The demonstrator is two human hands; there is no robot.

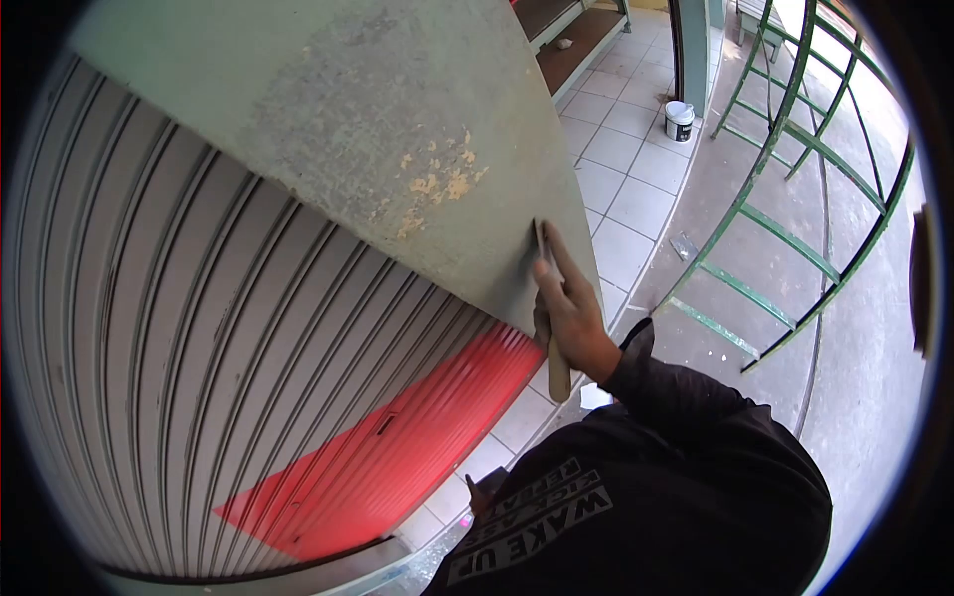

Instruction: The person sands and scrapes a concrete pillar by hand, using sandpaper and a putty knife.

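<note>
My right hand [574, 316] is closed around a putty knife [559, 375], whose pale handle sticks out below the palm. Its thin blade is seen nearly edge-on against the grey-green wall panel [368, 119]. One finger reaches along the blade towards the panel's edge. The panel has a rough grey patch and some flaked, yellowish spots [442, 184]. Low in the view, my left hand [481, 497] shows only in small part beside my dark shirt; a finger points up near something dark, and whether it holds anything is hidden.
A ribbed roller shutter [199, 328] with a red painted area [397, 447] lies under the panel. On the right stands a green metal ladder [785, 233]. A white bucket [679, 121] sits on the tiled floor [636, 199], near brown shelves [581, 50].
</note>
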